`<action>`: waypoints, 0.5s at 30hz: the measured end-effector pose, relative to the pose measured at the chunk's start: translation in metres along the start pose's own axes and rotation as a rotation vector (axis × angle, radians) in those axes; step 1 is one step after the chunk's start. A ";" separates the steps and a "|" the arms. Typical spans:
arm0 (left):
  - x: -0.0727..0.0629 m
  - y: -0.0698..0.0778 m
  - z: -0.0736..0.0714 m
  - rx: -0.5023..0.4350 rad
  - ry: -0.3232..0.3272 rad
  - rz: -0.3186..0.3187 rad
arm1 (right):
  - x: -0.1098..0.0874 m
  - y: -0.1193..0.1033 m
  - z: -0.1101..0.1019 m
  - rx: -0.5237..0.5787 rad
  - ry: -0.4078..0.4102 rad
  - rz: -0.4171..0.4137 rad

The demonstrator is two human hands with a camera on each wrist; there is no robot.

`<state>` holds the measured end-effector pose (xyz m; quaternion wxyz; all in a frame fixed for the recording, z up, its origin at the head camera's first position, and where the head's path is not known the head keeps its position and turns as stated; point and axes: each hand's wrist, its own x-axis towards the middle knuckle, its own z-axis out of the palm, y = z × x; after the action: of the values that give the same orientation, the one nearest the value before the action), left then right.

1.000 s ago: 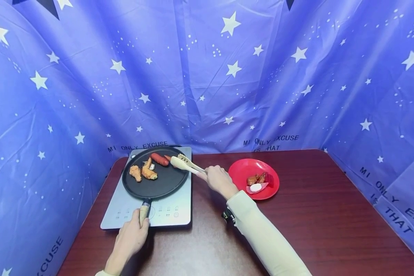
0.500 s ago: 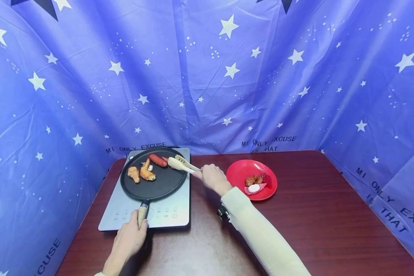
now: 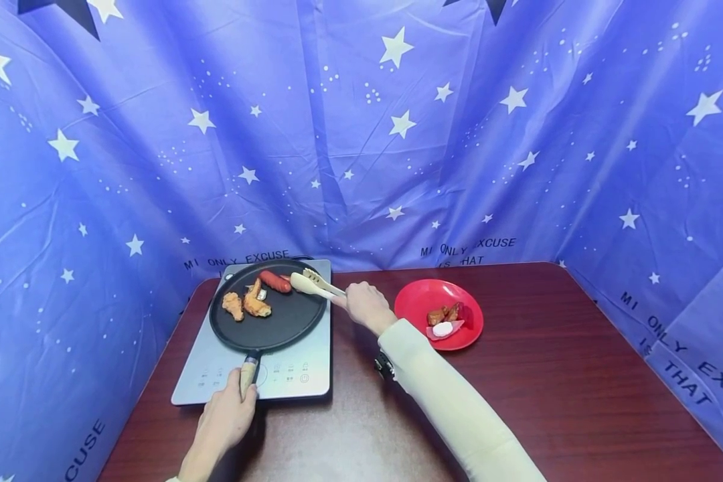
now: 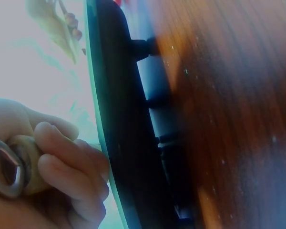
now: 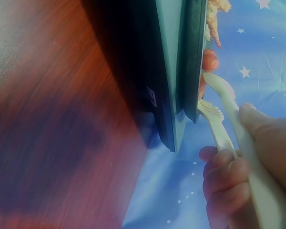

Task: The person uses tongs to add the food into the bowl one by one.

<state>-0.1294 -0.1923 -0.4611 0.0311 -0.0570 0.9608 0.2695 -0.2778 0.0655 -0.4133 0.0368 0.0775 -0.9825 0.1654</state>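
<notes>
Compared with a second ago, the right hand (image 3: 367, 304) sits a little further left, closer to the pan (image 3: 289, 323), and the tongs (image 3: 314, 288) now cover more of a second reddish piece (image 5: 201, 89) in the head view. The right fingers are curled around the tongs, whose arms stand apart; in the right wrist view their tips lie on either side of that piece, though whether they touch it I cannot tell. The left hand (image 3: 225, 415) has its fingers wrapped around the pan's handle (image 3: 248, 376), as before. The food keeps its places in the pan: a sausage (image 3: 275, 281) near the far rim, just beside the tongs, then a chicken wing (image 3: 256, 302) and a drumstick (image 3: 232, 306) further left. The pan rests on a cooktop (image 3: 301, 385), hiding its far part and leaving the near panel showing. To the right, well apart from the pan, a red plate (image 3: 416, 298) stands on the surface (image 3: 554, 375), bearing brown meat (image 3: 442, 314) and a pink-and-white slice (image 3: 442, 329). The right arm, in a pale sleeve (image 3: 458, 402) with a dark watch (image 3: 384, 366) at the wrist, reaches between cooktop and plate. A starry blue curtain (image 3: 361, 147) hangs behind.
</notes>
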 end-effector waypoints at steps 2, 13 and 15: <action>0.000 0.000 0.000 -0.001 -0.001 0.002 | 0.001 -0.002 0.000 -0.005 0.001 0.006; -0.001 0.000 0.000 0.003 0.000 -0.005 | 0.007 -0.008 0.001 -0.020 0.002 0.032; 0.000 0.000 0.000 0.005 0.001 -0.005 | 0.008 -0.010 0.001 -0.018 0.003 0.039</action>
<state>-0.1289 -0.1921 -0.4611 0.0316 -0.0592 0.9613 0.2672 -0.2843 0.0550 -0.4105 0.0359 0.0578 -0.9852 0.1572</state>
